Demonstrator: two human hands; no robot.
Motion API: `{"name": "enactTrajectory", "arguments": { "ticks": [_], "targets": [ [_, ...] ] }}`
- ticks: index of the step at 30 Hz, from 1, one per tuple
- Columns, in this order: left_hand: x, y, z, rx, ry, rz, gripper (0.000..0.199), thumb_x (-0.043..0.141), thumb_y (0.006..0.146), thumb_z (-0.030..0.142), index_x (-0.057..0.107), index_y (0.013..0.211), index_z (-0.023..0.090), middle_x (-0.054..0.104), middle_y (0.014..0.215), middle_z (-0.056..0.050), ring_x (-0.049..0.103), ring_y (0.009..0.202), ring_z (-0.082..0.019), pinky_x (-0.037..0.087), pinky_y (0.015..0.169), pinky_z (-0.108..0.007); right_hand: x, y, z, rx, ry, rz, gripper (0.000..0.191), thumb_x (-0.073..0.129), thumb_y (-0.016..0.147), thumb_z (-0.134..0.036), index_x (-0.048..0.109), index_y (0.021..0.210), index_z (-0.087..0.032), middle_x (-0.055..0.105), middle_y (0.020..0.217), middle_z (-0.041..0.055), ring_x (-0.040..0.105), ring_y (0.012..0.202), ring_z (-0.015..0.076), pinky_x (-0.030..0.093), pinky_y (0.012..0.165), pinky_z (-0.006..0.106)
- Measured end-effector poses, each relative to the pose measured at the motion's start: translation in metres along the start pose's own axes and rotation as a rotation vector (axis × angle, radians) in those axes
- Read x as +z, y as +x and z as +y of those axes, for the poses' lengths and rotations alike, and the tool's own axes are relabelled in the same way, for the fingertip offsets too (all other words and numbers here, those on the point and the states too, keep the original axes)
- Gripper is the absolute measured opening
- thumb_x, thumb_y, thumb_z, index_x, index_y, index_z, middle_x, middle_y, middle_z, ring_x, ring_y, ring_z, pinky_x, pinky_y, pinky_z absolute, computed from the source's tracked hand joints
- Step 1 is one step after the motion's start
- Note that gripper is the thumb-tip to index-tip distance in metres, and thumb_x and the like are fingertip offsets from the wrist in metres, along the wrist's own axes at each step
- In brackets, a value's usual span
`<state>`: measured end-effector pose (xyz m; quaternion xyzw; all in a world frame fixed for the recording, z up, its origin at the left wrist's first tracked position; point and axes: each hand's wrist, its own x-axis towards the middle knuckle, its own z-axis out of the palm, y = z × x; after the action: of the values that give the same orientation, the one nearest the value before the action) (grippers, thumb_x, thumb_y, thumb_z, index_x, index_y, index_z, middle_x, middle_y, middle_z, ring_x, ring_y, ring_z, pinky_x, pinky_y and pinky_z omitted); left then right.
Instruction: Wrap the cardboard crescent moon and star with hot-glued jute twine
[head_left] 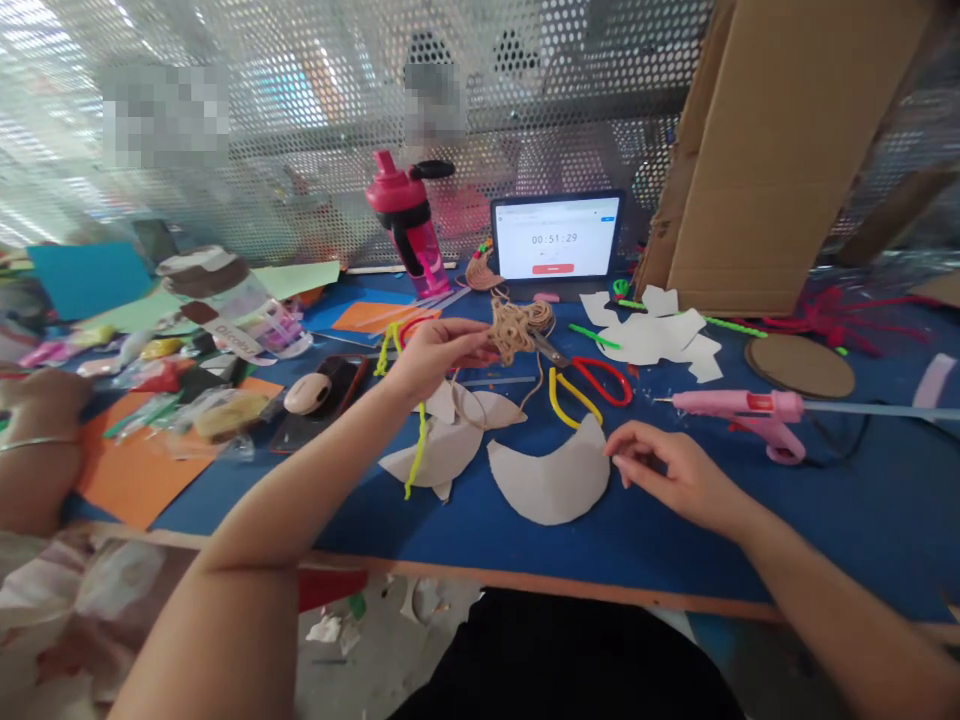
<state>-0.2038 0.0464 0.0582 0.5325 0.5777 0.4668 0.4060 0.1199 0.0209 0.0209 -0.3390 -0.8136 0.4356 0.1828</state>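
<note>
My left hand (442,360) is raised above the blue table and is shut on a tangled bundle of jute twine (514,330), whose strands hang down. Scissors with red and yellow handles (581,390) lie just right of the bundle, with their blades (551,350) close to it. My right hand (675,475) rests low, its fingertips at the edge of a white paper crescent (547,478). Left of the crescent lie cut white paper pieces (435,450), crossed by a yellow pipe cleaner (416,450).
A co-worker's arm with a bangle (37,430) rests at the left, beside an orange sheet (150,450). A pink glue gun (735,412), cardboard disc (799,365), white paper cutouts (645,335), pink bottle (409,215), tablet showing a timer (555,238) and upright cardboard (772,150) stand around.
</note>
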Motion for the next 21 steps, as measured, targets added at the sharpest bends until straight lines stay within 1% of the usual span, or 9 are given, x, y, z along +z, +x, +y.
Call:
{"name": "enactTrajectory", "arguments": {
  "ticks": [2,4,6,8,11,15,21],
  "targets": [
    [0.023,-0.016,-0.005,-0.045,-0.094,-0.104,0.035,0.074,0.074,0.035,0.071,0.099,0.012,0.076,0.082,-0.009,0.074,0.074,-0.02,0.063,0.07,-0.03,-0.001,-0.001,0.001,-0.007,-0.001,0.028,0.02,0.047,0.094,-0.037,0.056,0.099,-0.02,0.062,0.065,-0.0017,0.058,0.062,0.0115,0.041,0.056,0.023],
    [0.041,-0.03,-0.012,-0.089,-0.169,-0.192,0.039,0.079,0.069,0.038,0.071,0.097,0.012,0.076,0.08,-0.009,0.074,0.074,-0.021,0.063,0.07,-0.03,-0.001,-0.001,0.002,-0.016,-0.003,0.047,0.023,0.046,0.095,-0.039,0.056,0.099,-0.02,0.061,0.064,-0.0016,0.057,0.06,0.011,0.04,0.055,0.024],
    [0.053,-0.04,-0.018,-0.131,-0.227,-0.261,0.042,0.082,0.065,0.039,0.072,0.096,0.012,0.076,0.078,-0.009,0.074,0.073,-0.021,0.063,0.069,-0.029,-0.001,-0.001,0.004,-0.026,-0.005,0.06,0.025,0.045,0.095,-0.041,0.057,0.097,-0.019,0.061,0.063,-0.0016,0.054,0.056,0.0103,0.038,0.053,0.023],
    [0.062,-0.048,-0.023,-0.166,-0.271,-0.305,0.044,0.084,0.064,0.039,0.071,0.096,0.012,0.076,0.077,-0.009,0.074,0.073,-0.021,0.063,0.069,-0.029,-0.001,-0.001,0.005,-0.035,-0.004,0.068,0.027,0.045,0.094,-0.042,0.058,0.096,-0.018,0.06,0.062,-0.0018,0.052,0.053,0.0096,0.037,0.051,0.023],
    [0.07,-0.056,-0.029,-0.207,-0.318,-0.348,0.045,0.085,0.064,0.039,0.07,0.097,0.013,0.076,0.079,-0.008,0.074,0.074,-0.019,0.063,0.07,-0.027,0.0,0.001,0.005,-0.046,-0.002,0.067,0.029,0.047,0.093,-0.042,0.06,0.097,-0.017,0.06,0.06,-0.0023,0.052,0.052,0.0089,0.037,0.05,0.023],
    [0.076,-0.064,-0.032,-0.246,-0.348,-0.404,0.044,0.086,0.062,0.038,0.071,0.095,0.014,0.076,0.077,-0.007,0.074,0.072,-0.017,0.062,0.067,-0.022,0.001,0.002,0.004,-0.054,0.005,0.083,0.029,0.049,0.093,-0.042,0.062,0.099,-0.017,0.06,0.058,-0.003,0.05,0.049,0.0079,0.036,0.049,0.022],
    [0.077,-0.07,-0.03,-0.233,-0.348,-0.431,0.038,0.086,0.063,0.033,0.071,0.093,0.014,0.076,0.075,-0.005,0.074,0.072,-0.017,0.062,0.067,-0.023,0.003,0.004,0.006,-0.062,0.011,0.128,0.028,0.048,0.093,-0.043,0.061,0.09,-0.018,0.057,0.055,-0.0041,0.045,0.046,0.0069,0.033,0.047,0.022]
  ]
}}
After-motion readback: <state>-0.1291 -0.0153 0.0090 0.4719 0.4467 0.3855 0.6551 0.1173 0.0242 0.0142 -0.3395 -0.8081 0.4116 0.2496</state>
